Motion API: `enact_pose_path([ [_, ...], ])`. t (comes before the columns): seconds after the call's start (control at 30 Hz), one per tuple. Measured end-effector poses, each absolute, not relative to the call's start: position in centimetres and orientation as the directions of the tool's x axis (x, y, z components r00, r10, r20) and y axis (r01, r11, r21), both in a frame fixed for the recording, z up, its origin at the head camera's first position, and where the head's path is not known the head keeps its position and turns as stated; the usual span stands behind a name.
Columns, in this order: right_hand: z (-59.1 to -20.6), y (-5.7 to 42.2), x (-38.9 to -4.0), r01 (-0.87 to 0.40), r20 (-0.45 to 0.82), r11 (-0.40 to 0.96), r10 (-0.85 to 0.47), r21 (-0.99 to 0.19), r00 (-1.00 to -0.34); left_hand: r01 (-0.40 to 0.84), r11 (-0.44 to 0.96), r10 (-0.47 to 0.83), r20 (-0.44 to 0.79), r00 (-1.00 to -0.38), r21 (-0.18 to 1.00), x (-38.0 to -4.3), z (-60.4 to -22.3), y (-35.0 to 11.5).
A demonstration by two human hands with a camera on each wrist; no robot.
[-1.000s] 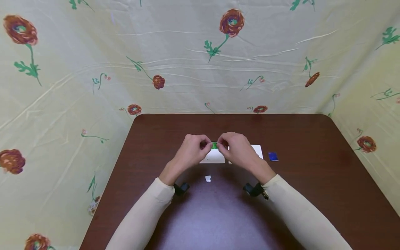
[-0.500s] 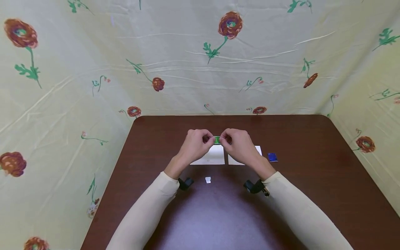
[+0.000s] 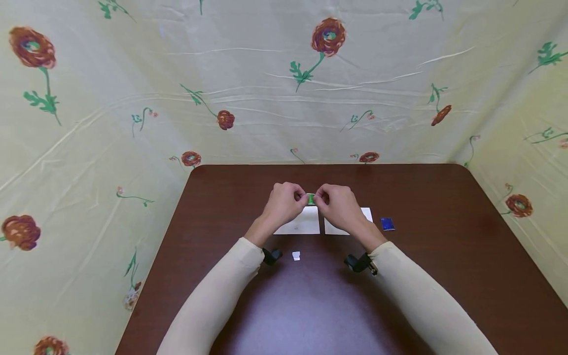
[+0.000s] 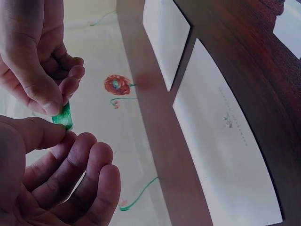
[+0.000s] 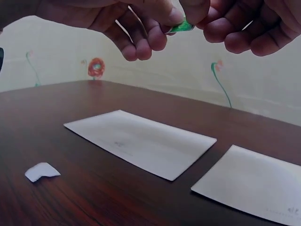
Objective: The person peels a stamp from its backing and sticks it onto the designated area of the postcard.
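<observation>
A small shiny green packet [image 3: 311,198] is held up above the table between both hands. My left hand [image 3: 285,204] pinches its left end between thumb and fingers. The right hand [image 3: 340,204] pinches the opposite end. In the left wrist view only a short strip of the green packet [image 4: 62,117] shows between the thumbs. From the right wrist, the packet [image 5: 182,27] appears at the top, with most of it hidden by fingertips. Below the hands lie two white cards, a left card [image 3: 298,224] and a right card [image 3: 333,229] partly covered by the right hand.
A flat blue packet [image 3: 387,224] lies right of the cards. Nearer to me is a torn white scrap [image 3: 296,256]. Everything rests on a dark brown table [image 3: 426,276], and a flowered cloth [image 3: 266,74] hangs behind and at the sides.
Both hands have lifted the green packet up and away from the left card, which shows more now. The left hand has shifted right, closer to the right hand, and less green is visible.
</observation>
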State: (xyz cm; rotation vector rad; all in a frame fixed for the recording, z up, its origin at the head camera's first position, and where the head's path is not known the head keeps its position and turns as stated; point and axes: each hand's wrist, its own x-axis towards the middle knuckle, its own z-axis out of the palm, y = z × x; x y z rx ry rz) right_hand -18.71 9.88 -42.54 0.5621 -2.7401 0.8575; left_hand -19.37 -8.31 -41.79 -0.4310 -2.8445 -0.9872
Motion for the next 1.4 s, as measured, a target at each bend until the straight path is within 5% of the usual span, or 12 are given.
enact_pose_path([
  [0.7,-46.4,9.9,-20.7,-0.256,0.082,0.824,-0.249,-0.505,-0.965,0.211,0.824,0.233,0.025,-0.972,0.526,-21.5,-45.9,-7.2],
  [1.4,-48.3,9.8,-21.8,-0.251,0.043,0.853,-0.261,-0.457,-0.964,0.169,0.872,0.213,-0.046,-0.976,0.459,-22.3,-47.5,-6.7],
])
